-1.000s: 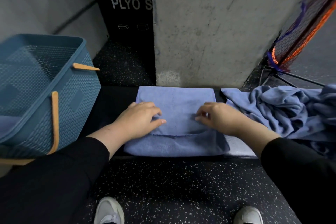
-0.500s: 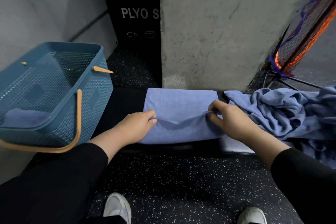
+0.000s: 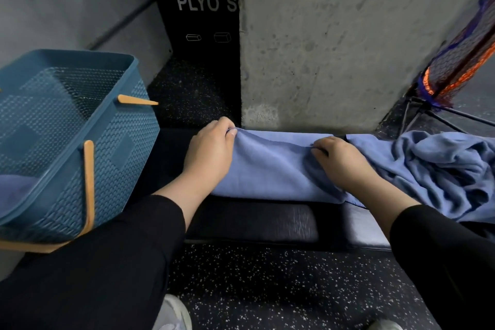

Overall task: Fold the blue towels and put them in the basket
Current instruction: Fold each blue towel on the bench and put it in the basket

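Gripping the folded blue towel (image 3: 270, 169) at its far edge, we hold it with both hands on the dark padded table (image 3: 254, 222). Our left hand (image 3: 210, 153) pinches the towel's far left corner, fingers (image 3: 230, 132) curled round the cloth near the table's far edge. Our right hand (image 3: 340, 161) has its fingers curled onto the far right corner, thumb and fingertips nipping the fabric. The towel lies across the middle of the table, its far edge close to the foot of the concrete pillar (image 3: 334, 48), its near edge set back from the table's near edge, so a bare strip of padding shows in front of it.

At the table's right end sits a crumpled heap of blue towels (image 3: 428, 169), touching the folded one beside our right wrist. Off the table's left end stands the blue basket (image 3: 112, 147) with its tan handles, tilted in our view, a blue cloth (image 3: 16, 190) lying inside it. Between basket and left hand the table top is dark and bare. Speckled black floor (image 3: 281, 284) stretches below the near edge.
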Demonstrator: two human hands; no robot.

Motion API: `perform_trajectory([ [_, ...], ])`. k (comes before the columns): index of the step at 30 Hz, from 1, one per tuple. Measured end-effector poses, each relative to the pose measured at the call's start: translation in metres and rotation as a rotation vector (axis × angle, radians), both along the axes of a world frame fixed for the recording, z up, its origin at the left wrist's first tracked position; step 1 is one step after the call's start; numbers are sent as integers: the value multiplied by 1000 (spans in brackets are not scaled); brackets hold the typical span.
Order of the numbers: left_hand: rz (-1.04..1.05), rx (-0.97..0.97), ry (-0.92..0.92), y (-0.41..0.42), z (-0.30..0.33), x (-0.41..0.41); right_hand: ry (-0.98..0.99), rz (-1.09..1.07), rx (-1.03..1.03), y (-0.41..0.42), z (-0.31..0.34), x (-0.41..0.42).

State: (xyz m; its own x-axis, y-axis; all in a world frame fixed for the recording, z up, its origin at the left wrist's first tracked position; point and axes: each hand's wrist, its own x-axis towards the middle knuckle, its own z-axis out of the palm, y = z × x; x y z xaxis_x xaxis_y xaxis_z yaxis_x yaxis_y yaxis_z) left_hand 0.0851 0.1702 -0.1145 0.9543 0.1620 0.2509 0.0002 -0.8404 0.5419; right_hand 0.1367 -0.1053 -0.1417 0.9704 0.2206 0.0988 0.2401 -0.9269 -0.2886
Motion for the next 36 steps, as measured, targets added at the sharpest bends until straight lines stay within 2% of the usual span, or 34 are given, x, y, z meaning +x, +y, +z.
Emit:
perform_trajectory([
  [3, -47, 176, 139, 1, -22, 10, -60, 77, 27, 1, -2, 2],
  [6, -67, 264, 233, 2, -29, 11, -172, 191, -48, 5, 5, -1],
  [14, -174, 356, 330, 10, -12, -21, 21, 219, -86, 2, 7, -34],
  [22, -335, 388, 532, 18, 4, -65, 210, 305, -212, -2, 35, -88],
  [27, -299, 440, 358, 18, 14, -80, 104, 375, -12, -11, 36, -96],
  [32, -266, 311, 461, 25, 16, -70, 139, 233, 74, -13, 43, -88],
  [36, -231, 243, 478, 25, 20, -52, 77, 101, 247, -7, 61, -77],
])
